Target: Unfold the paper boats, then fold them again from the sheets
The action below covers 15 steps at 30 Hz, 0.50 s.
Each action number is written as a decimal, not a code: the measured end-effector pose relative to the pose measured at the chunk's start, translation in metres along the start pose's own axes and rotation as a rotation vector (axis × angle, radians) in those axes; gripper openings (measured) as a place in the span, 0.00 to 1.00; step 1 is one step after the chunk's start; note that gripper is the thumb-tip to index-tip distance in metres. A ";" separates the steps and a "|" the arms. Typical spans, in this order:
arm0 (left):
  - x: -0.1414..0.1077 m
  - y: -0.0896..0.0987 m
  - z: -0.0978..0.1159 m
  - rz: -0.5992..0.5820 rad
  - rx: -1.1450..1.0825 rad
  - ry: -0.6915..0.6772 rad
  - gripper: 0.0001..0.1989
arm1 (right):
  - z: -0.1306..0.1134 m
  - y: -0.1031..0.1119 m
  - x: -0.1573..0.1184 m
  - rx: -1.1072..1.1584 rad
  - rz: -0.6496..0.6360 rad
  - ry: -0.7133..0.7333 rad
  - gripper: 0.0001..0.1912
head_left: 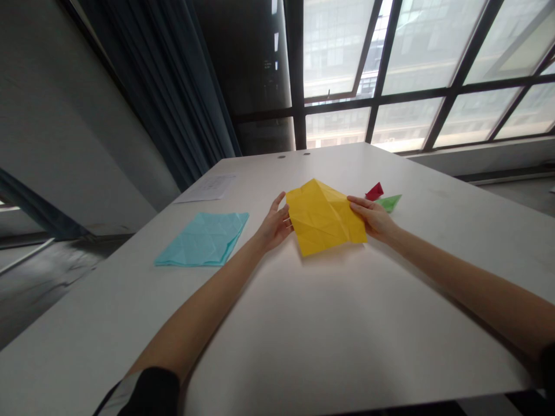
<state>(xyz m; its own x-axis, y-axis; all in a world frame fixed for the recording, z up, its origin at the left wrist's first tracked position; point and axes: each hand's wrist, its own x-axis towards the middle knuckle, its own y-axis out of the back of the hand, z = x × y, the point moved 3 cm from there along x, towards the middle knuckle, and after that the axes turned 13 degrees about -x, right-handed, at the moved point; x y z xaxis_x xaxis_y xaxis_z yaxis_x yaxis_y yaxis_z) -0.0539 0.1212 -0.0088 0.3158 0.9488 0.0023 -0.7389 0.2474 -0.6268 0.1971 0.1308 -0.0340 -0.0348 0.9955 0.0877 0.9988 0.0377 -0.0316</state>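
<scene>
A creased yellow sheet of paper is held up over the white table, partly unfolded, with a raised point at its top edge. My left hand grips its left edge, with some fingers behind the paper. At the right edge, my right hand pinches the sheet between thumb and fingers. Just beyond my right hand lie a small folded red paper piece and a folded green one, the green partly hidden by the hand.
On the white table, creased light blue sheets lie left of my left hand. A printed white page lies farther back at the left edge. Behind the table are a dark blue curtain and large windows.
</scene>
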 end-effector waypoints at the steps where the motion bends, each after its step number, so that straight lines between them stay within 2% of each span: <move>1: 0.001 -0.001 -0.001 -0.011 0.024 -0.016 0.37 | -0.001 -0.001 -0.001 0.003 -0.006 0.000 0.16; 6: 0.005 0.001 -0.009 -0.008 0.135 -0.066 0.20 | -0.003 -0.007 -0.004 -0.006 -0.034 0.009 0.17; 10: 0.004 -0.001 -0.010 -0.033 0.127 -0.009 0.19 | -0.003 -0.008 -0.004 -0.022 -0.023 0.079 0.15; 15: 0.002 -0.002 -0.006 -0.013 0.069 0.046 0.20 | 0.000 -0.004 -0.002 -0.053 0.019 0.054 0.15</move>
<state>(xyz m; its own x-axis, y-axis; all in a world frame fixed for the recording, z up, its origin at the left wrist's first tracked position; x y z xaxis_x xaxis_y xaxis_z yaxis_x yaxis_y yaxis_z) -0.0478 0.1213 -0.0122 0.3511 0.9359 -0.0267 -0.7736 0.2739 -0.5714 0.1928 0.1283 -0.0344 -0.0152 0.9899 0.1409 0.9997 0.0127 0.0187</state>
